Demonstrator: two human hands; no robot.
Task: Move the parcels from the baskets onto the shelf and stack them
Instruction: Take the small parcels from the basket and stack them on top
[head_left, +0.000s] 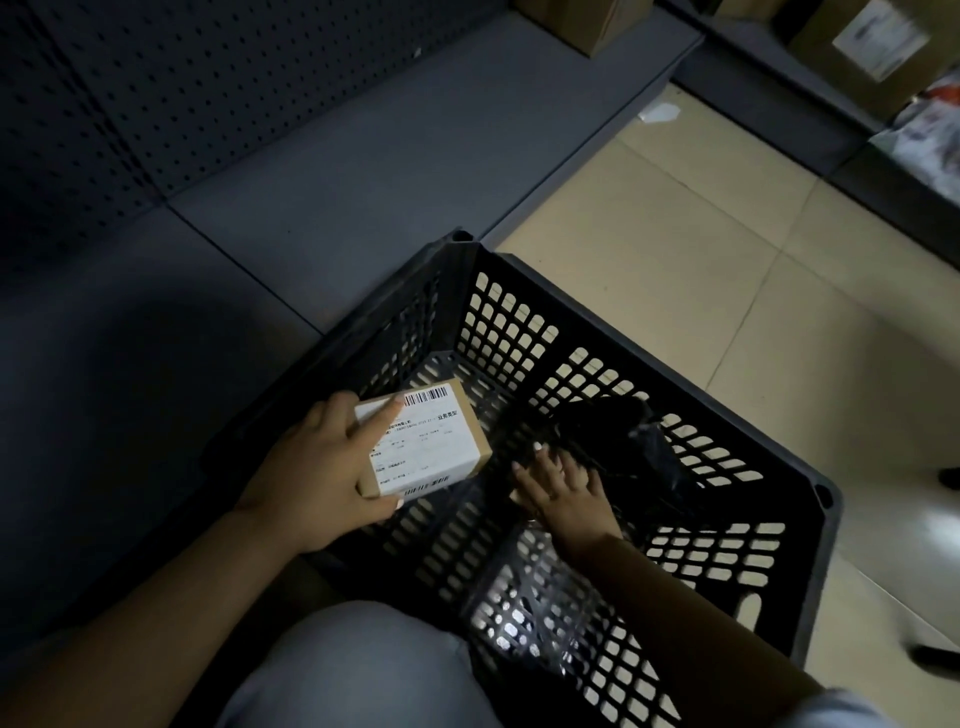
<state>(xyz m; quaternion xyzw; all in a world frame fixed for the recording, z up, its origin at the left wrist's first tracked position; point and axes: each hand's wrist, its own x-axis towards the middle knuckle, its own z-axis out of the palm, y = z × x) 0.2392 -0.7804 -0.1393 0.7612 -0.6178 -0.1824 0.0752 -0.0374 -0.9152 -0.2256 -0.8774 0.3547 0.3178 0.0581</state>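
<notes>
Crouching over the shelf (363, 171), I see its grey deck running bare along my left, with brown cartons (592, 21) only at its far end, so there is room to stack. The basket (649, 332) sits on the tiled floor just beside the shelf edge, its tall slotted walls the main thing in my way: anything I lift has to rise over the rim before it swings left.

The black bag (634, 441) lies on the basket bottom near the far right wall. It looks like a soft plastic mailer, crumpled and slack, probably light and slippery; I judge it best taken by a bunched fold or scooped from under, since a flat pinch may slide off. My right hand (566, 493) reaches down to it with fingers spread and fairly straight, tips touching its near edge, not yet closed on anything. Something pale shows under that palm; I cannot tell what.

The box (431, 447) is in my left hand (322, 467), held above the basket's left side, thumb under its near edge and fingers curled along its left side. It is small, stiff cardboard with a white label on top, likely light, and should stack flat easily.
</notes>
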